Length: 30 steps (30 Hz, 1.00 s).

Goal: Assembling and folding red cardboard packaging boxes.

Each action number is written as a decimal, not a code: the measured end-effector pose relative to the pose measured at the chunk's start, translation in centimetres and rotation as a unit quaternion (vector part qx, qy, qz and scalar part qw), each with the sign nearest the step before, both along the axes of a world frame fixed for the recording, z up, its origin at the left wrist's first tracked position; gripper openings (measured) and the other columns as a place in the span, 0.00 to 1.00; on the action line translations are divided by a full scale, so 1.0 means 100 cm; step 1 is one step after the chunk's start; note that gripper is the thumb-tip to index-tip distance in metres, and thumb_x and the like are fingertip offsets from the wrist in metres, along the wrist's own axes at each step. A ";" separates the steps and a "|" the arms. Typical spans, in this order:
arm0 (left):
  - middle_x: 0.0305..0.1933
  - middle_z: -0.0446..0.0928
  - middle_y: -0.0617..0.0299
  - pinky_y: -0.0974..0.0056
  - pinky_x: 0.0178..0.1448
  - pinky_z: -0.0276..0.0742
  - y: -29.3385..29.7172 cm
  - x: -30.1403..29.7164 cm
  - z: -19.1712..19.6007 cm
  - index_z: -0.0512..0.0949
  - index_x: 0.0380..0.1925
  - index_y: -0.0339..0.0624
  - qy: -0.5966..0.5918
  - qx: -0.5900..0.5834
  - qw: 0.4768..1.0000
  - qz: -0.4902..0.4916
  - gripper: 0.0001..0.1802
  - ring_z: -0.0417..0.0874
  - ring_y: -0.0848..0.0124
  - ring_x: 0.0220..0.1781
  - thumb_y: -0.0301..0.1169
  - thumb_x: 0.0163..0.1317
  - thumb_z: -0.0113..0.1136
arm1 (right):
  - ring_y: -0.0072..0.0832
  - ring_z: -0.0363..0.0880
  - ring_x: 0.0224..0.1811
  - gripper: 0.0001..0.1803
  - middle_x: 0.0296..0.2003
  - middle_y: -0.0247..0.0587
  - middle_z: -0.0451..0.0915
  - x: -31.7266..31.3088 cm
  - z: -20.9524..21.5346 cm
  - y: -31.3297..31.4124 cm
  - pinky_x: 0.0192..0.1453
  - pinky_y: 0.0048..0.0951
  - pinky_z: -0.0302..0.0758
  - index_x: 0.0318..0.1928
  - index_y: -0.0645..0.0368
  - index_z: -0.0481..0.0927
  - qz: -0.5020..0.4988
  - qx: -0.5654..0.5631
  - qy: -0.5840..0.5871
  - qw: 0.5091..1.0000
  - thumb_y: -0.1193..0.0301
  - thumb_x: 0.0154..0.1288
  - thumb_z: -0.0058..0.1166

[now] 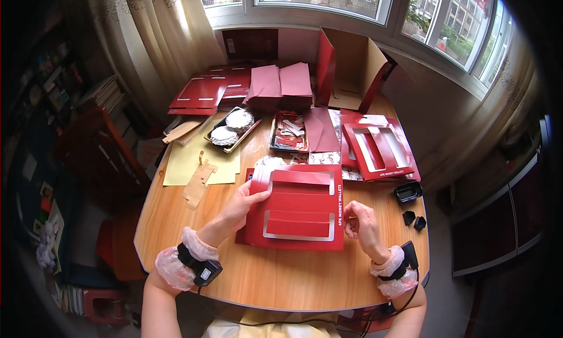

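Observation:
A flat red card sleeve with two white-edged windows lies over the near middle of the table, at least one more red piece showing beneath its left and lower edges. My left hand grips its left side, thumb on top and the other fingers mostly hidden. Just beyond the right edge is my right hand, its fingers curled in and pressed together. Whatever those fingers may hold is too small to make out. Similar red sleeves are stacked at the right, overlapping a silvery patterned sheet.
Behind the sleeve stand a black tray of small red and white pieces and another tray with foil-covered rounds. Pink envelopes and an open carton fill the back. Small black containers sit near the right edge.

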<state>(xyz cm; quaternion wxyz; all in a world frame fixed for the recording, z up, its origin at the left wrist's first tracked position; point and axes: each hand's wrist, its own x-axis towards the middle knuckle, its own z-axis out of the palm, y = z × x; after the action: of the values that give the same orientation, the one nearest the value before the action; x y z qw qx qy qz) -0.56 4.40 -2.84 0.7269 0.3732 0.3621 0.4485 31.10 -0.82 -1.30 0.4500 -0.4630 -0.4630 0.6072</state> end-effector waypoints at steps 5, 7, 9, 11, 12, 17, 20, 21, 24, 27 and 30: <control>0.57 0.80 0.60 0.66 0.62 0.76 -0.005 0.005 0.008 0.72 0.59 0.38 0.008 0.050 0.999 0.018 0.20 0.80 0.74 0.57 0.25 0.67 0.59 | 0.15 0.63 0.13 0.21 0.23 0.34 0.75 -0.002 -0.002 0.001 0.16 0.17 0.53 0.34 0.60 0.76 0.005 0.012 -0.012 1.000 0.57 0.79 0.39; 0.57 0.80 0.61 0.66 0.62 0.75 -0.006 0.008 0.008 0.71 0.60 0.38 0.011 0.053 0.998 0.018 0.21 0.80 0.74 0.57 0.26 0.68 0.59 | 0.13 0.61 0.13 0.19 0.21 0.31 0.74 -0.001 -0.009 0.003 0.16 0.17 0.53 0.35 0.59 0.77 0.017 0.008 -0.009 1.000 0.59 0.79 0.42; 0.57 0.79 0.61 0.66 0.62 0.75 -0.009 0.011 0.009 0.71 0.60 0.38 0.014 0.057 0.998 0.021 0.21 0.80 0.75 0.56 0.26 0.68 0.58 | 0.12 0.60 0.12 0.18 0.18 0.27 0.72 0.000 -0.012 0.004 0.17 0.17 0.52 0.34 0.59 0.78 0.011 0.003 0.002 1.000 0.61 0.78 0.44; 0.59 0.78 0.61 0.66 0.62 0.75 -0.011 0.013 0.009 0.70 0.61 0.39 0.004 0.066 0.998 0.011 0.21 0.79 0.75 0.57 0.26 0.69 0.58 | 0.11 0.60 0.14 0.19 0.17 0.24 0.70 0.002 -0.015 0.005 0.17 0.16 0.53 0.31 0.59 0.77 -0.011 0.005 -0.005 1.000 0.62 0.78 0.45; 0.60 0.77 0.61 0.66 0.63 0.75 -0.011 0.013 0.007 0.69 0.62 0.39 -0.006 0.057 0.998 0.001 0.22 0.78 0.75 0.58 0.26 0.70 0.57 | 0.09 0.59 0.14 0.19 0.16 0.22 0.68 0.000 -0.010 0.005 0.17 0.17 0.52 0.30 0.59 0.78 -0.019 0.007 -0.010 1.000 0.62 0.78 0.45; 0.60 0.76 0.60 0.65 0.64 0.74 -0.014 0.014 0.002 0.67 0.63 0.39 0.002 0.056 0.998 -0.017 0.23 0.78 0.74 0.59 0.25 0.70 0.57 | 0.07 0.60 0.16 0.19 0.18 0.21 0.70 0.003 -0.014 0.010 0.17 0.17 0.53 0.32 0.60 0.78 -0.028 0.021 -0.047 0.998 0.61 0.79 0.45; 0.60 0.76 0.59 0.65 0.63 0.76 -0.015 0.019 0.007 0.66 0.62 0.39 -0.004 0.069 0.997 -0.039 0.22 0.78 0.73 0.59 0.25 0.70 0.57 | 0.14 0.65 0.17 0.19 0.18 0.25 0.71 0.004 -0.023 0.011 0.20 0.22 0.60 0.34 0.61 0.79 -0.038 0.066 -0.086 0.993 0.62 0.79 0.45; 0.60 0.76 0.59 0.65 0.63 0.76 -0.016 0.020 0.006 0.66 0.62 0.39 -0.004 0.068 0.997 -0.036 0.22 0.78 0.73 0.59 0.25 0.70 0.57 | 0.20 0.69 0.16 0.18 0.17 0.29 0.73 0.002 -0.022 0.012 0.21 0.26 0.64 0.35 0.62 0.79 -0.038 0.117 -0.121 0.985 0.62 0.79 0.44; 0.59 0.76 0.59 0.65 0.62 0.76 -0.018 0.022 0.002 0.66 0.62 0.38 -0.016 0.080 0.997 0.010 0.22 0.79 0.73 0.58 0.25 0.70 0.57 | 0.43 0.77 0.21 0.17 0.18 0.45 0.76 -0.011 -0.005 0.006 0.28 0.39 0.71 0.33 0.62 0.76 -0.065 0.231 -0.335 0.911 0.65 0.78 0.43; 0.58 0.77 0.58 0.65 0.61 0.77 -0.018 0.022 0.001 0.66 0.62 0.38 0.013 0.095 0.994 0.056 0.22 0.80 0.73 0.56 0.24 0.69 0.57 | 0.55 0.77 0.26 0.17 0.22 0.55 0.76 -0.018 0.008 -0.006 0.30 0.46 0.71 0.29 0.60 0.74 -0.037 0.224 -0.511 0.829 0.66 0.77 0.41; 0.56 0.78 0.58 0.65 0.60 0.78 -0.018 0.021 -0.001 0.67 0.61 0.37 0.000 0.061 0.995 0.078 0.21 0.80 0.73 0.55 0.24 0.69 0.57 | 0.55 0.77 0.28 0.17 0.22 0.53 0.77 -0.023 0.013 -0.010 0.30 0.49 0.71 0.28 0.60 0.72 -0.037 0.244 -0.555 0.794 0.66 0.76 0.42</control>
<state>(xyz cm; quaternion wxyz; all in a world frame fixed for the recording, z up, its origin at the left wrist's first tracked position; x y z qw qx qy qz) 1.52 2.61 -2.91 0.6659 0.3873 0.3620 0.5248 28.80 -1.81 -0.02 0.2358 -0.6122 -0.7486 0.0956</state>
